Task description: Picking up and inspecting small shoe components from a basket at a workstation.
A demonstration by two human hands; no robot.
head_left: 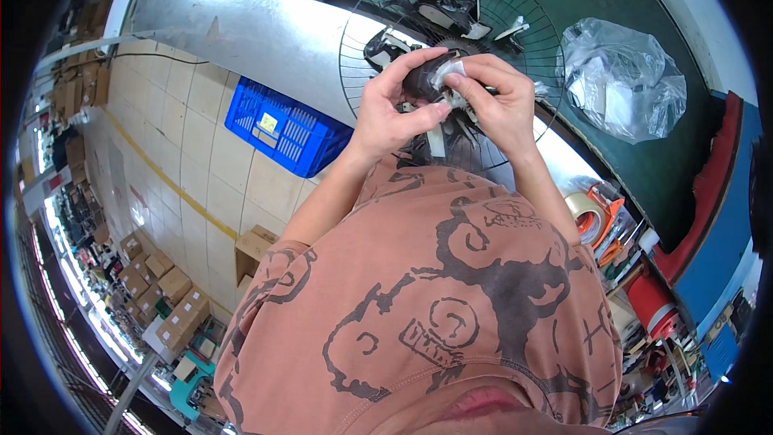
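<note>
My left hand [392,106] and my right hand [498,101] meet above the green table [612,0], both gripping a small dark part [424,80] wrapped partly in white tape or paper. My left thumb and fingers pinch its left side. Fingers of my right hand press the white strip on its right side. Below the hands lies a round black wire fan guard [378,24] with several more dark parts and white strips on it.
A crumpled clear plastic bag [624,80] lies on the table to the right. A tape roll in an orange dispenser [593,213] sits at the table's near right edge. A blue plastic crate [282,130] stands on the tiled floor at left, with cardboard boxes [165,294] farther off.
</note>
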